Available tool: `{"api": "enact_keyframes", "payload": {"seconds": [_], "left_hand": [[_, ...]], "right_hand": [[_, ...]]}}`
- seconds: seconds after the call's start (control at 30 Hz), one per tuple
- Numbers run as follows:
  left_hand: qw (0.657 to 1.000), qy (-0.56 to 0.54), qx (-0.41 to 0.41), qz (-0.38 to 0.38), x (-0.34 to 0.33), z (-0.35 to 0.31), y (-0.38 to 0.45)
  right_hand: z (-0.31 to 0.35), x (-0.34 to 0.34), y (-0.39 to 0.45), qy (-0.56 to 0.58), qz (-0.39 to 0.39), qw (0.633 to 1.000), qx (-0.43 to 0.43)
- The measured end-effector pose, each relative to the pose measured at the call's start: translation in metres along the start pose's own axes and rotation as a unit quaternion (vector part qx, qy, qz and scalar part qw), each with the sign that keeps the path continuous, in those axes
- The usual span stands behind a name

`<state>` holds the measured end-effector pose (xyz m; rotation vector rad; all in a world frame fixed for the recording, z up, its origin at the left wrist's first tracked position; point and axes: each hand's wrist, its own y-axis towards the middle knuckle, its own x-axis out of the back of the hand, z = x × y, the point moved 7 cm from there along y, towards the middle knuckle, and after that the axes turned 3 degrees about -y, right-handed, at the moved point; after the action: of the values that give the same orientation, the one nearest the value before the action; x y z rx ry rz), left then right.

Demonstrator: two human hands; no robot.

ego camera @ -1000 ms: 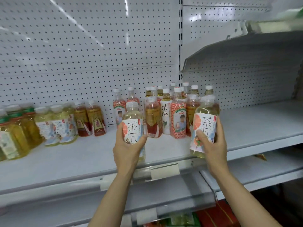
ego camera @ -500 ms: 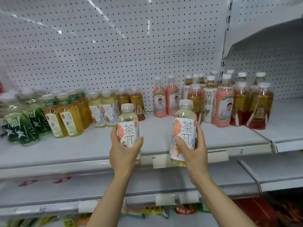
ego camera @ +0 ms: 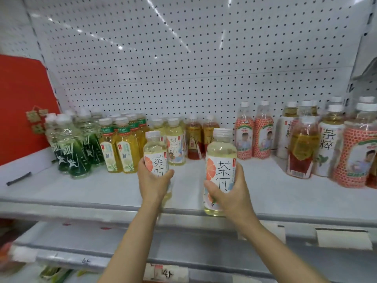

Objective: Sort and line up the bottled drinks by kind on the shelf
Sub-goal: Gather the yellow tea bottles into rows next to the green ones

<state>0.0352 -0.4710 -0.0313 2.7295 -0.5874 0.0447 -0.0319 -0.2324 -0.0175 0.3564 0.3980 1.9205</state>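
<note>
My left hand (ego camera: 153, 184) grips a pale yellow tea bottle (ego camera: 154, 152) with a white label and an orange slice on it. A matching tea bottle (ego camera: 221, 160) is held upright in my right hand (ego camera: 230, 195). Both bottles hang over the front of the white shelf (ego camera: 102, 193). Just behind them stand bottles of the same kind (ego camera: 175, 146). To their left are yellow green-capped bottles (ego camera: 122, 152) and dark green bottles (ego camera: 71, 152). To the right stand red-brown tea bottles (ego camera: 194, 139), pink-label bottles (ego camera: 254, 133) and a mixed cluster (ego camera: 326, 144).
A white pegboard (ego camera: 183, 58) backs the shelf. A red panel (ego camera: 22, 107) stands at the left end. A lower shelf (ego camera: 183, 248) with price tags runs below my arms. Bare shelf surface lies between the left rows and the right cluster.
The view has swung left, so the sorted rows on the left fill more of the frame. Both hands have carried their bottles leftward, from the mixed cluster toward the matching bottles.
</note>
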Motion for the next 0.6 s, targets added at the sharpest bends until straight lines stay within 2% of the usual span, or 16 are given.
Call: {"api": "enact_keyframes", "payload": {"seconds": [0.17,0.4,0.5,0.6], "left_hand": [[0.999,-0.026,0.014,0.043,-0.001,0.013,0.042],[0.983,-0.056,0.011,0.175,-0.015,0.027,0.078],[0.978,-0.062,0.022,0.2,-0.02,0.04,0.09],[0.974,-0.057,0.021,0.217,-0.024,0.04,0.094]], "right_hand": [[0.0,-0.033,0.02,-0.002,-0.001,1.0,0.012],[-0.021,-0.097,0.05,-0.008,-0.007,0.999,-0.048],[-0.028,-0.115,0.067,-0.032,-0.009,0.998,-0.05],[-0.031,-0.129,0.084,-0.073,0.022,0.996,-0.053]]}}
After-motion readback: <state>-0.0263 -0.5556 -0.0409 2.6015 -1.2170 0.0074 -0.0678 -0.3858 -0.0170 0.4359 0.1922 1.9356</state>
